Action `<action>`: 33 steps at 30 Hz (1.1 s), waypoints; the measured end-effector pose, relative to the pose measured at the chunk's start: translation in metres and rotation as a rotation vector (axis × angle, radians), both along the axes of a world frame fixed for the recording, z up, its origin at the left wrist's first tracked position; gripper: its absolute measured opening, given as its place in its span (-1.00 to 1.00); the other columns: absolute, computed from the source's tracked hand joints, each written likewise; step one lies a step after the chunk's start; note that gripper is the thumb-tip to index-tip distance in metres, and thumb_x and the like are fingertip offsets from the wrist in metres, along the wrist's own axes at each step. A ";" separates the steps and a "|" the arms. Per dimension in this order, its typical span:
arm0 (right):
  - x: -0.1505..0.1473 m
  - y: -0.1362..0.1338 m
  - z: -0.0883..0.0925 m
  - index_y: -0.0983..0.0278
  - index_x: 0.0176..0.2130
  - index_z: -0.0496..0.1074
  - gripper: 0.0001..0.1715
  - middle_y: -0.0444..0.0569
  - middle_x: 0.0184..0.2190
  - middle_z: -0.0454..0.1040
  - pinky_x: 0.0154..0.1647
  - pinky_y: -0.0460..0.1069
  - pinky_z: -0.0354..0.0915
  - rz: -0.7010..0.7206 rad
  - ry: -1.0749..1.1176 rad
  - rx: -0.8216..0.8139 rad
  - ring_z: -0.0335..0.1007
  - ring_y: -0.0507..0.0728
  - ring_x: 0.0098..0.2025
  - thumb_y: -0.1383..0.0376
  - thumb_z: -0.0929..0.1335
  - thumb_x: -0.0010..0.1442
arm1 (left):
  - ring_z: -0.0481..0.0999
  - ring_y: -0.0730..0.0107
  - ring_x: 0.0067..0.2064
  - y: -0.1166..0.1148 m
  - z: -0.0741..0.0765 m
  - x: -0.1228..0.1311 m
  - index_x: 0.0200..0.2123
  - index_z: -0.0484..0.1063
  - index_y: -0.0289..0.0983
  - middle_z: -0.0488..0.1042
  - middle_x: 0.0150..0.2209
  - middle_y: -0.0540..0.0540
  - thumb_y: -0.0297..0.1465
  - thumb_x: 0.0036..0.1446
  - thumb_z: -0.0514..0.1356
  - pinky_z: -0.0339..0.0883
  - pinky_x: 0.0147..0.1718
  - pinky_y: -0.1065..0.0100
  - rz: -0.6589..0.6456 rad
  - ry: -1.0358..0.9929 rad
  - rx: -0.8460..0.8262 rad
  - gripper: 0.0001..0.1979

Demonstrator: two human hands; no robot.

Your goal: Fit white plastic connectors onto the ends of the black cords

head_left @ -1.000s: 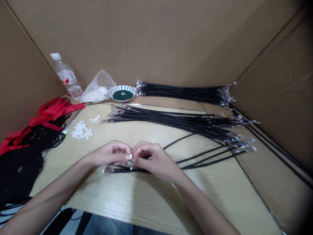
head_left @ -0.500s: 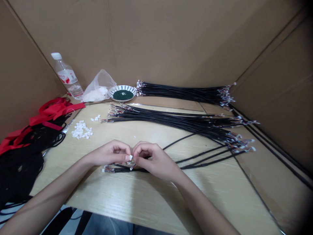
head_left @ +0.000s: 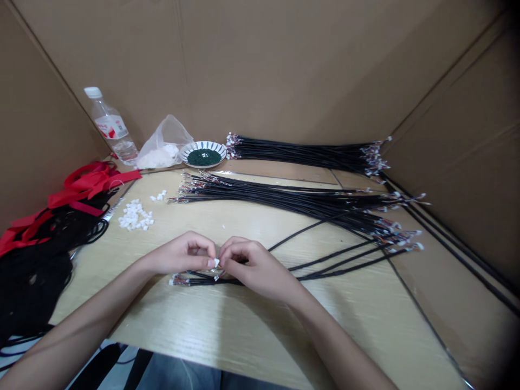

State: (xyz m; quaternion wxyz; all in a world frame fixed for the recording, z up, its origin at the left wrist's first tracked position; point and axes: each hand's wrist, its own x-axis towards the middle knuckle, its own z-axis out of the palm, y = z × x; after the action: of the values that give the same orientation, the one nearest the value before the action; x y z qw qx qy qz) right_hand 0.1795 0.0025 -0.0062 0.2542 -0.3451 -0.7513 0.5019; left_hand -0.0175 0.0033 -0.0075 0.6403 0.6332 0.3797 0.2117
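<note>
My left hand pinches a small white connector housing between thumb and fingers. Right against it, my right hand is closed on the thin wire end of a black cable that runs off to the upper right; the fingers partly hide the wires. Below both hands lie several black cables with white connectors at their left ends. A pile of loose white connector housings sits on the table to the left.
Beyond my hands lies a bundle of black cables, with another bundle against the cardboard wall. A plate of dark green granules, a plastic bag and a bottle stand at the back left. Red ribbon lies over black cables at left.
Very little differs. My right hand has shifted slightly to the left, and both hands stay close together at the white connector housing.
</note>
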 end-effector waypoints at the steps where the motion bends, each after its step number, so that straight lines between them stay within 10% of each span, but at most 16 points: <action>1: 0.000 0.000 0.000 0.32 -0.55 0.42 -0.78 -0.07 -0.39 0.43 -0.34 -0.10 0.22 -0.007 -0.008 0.000 0.33 0.01 -0.37 0.45 0.30 0.09 | 0.22 0.53 -0.47 0.000 0.000 0.000 -0.53 0.38 -0.38 0.32 -0.54 0.01 -0.25 0.00 0.26 0.09 -0.49 0.49 -0.002 0.001 0.001 -0.71; 33: -0.008 -0.003 0.003 0.31 -0.53 0.39 -0.78 -0.10 -0.40 0.34 -0.37 -0.12 0.17 -0.245 0.046 0.025 0.29 0.01 -0.33 0.47 0.30 0.12 | 0.24 0.56 -0.58 -0.005 0.001 0.004 -0.53 0.49 -0.40 0.39 -0.63 -0.01 -0.32 -0.12 0.32 0.09 -0.60 0.51 0.335 0.102 0.232 -0.78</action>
State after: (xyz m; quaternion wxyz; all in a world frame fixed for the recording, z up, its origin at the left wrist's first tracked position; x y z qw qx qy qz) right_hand 0.1719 -0.0009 -0.0027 0.3351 -0.4197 -0.7036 0.4654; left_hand -0.0130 -0.0020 -0.0068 0.4989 0.6408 0.4844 0.3253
